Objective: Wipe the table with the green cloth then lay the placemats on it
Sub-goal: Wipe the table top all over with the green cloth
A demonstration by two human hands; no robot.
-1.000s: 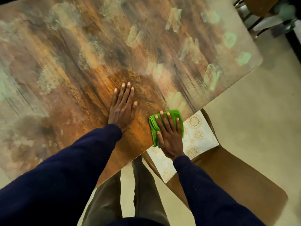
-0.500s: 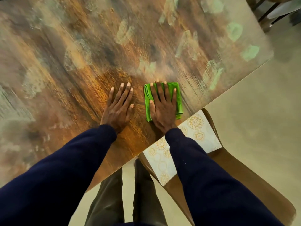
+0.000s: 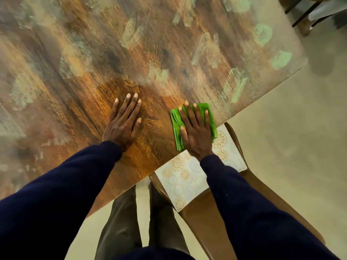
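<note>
A folded green cloth [image 3: 175, 124] lies on the brown patterned table [image 3: 131, 53] right at its near edge. My right hand [image 3: 195, 132] presses flat on the cloth with fingers spread. Flat on the bare tabletop to the left of the cloth rests my left hand [image 3: 124, 121], fingers straight. White placemats with gold floral circles [image 3: 185, 177] lie on a brown chair seat [image 3: 210, 218] just below the table edge, partly hidden by my right forearm.
The table edge runs diagonally from lower left to upper right. Beige floor [image 3: 291, 147] spreads to the right. Dark chair legs [image 3: 304, 14] stand at the top right corner. My own legs [image 3: 142, 218] are under the table edge.
My right hand slid the cloth away from the edge, then back toward it and to the right. My left hand stayed flat in place.
</note>
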